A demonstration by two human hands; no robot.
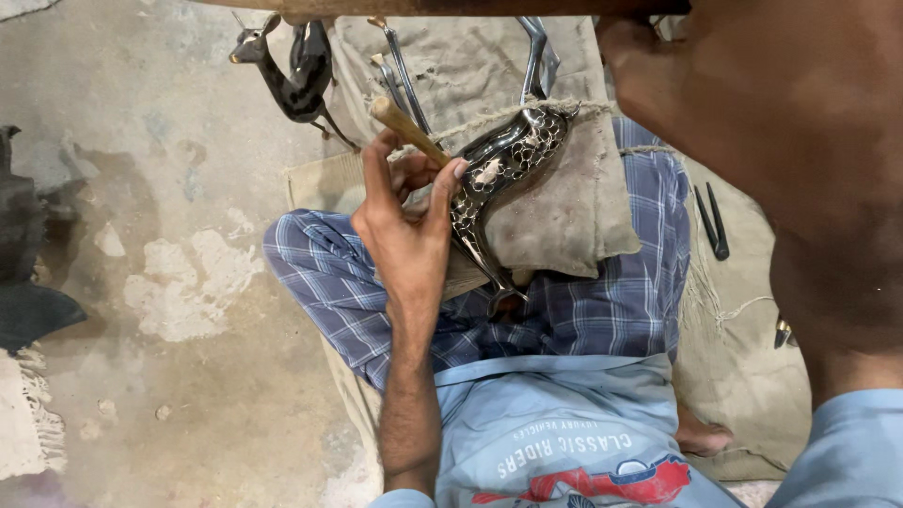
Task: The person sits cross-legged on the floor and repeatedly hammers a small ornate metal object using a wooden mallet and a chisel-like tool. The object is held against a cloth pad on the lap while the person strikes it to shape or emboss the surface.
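Note:
My left hand is shut on a wooden-handled tool, its fingertips resting on a dark, glossy carved deer figure. The figure lies on a grey cushion over my crossed legs, and its flank bears a net-like cut pattern. A rough cord runs across it. My right arm fills the right side, close to the camera. It rises to the top edge, where my right hand meets a brown wooden bar. The grip there is cut off.
A second dark deer figure stands on the concrete floor at the upper left. Sackcloth lies under me, with a dark pincer-like tool on it at the right. A dark object and a fringed rug sit at the left edge.

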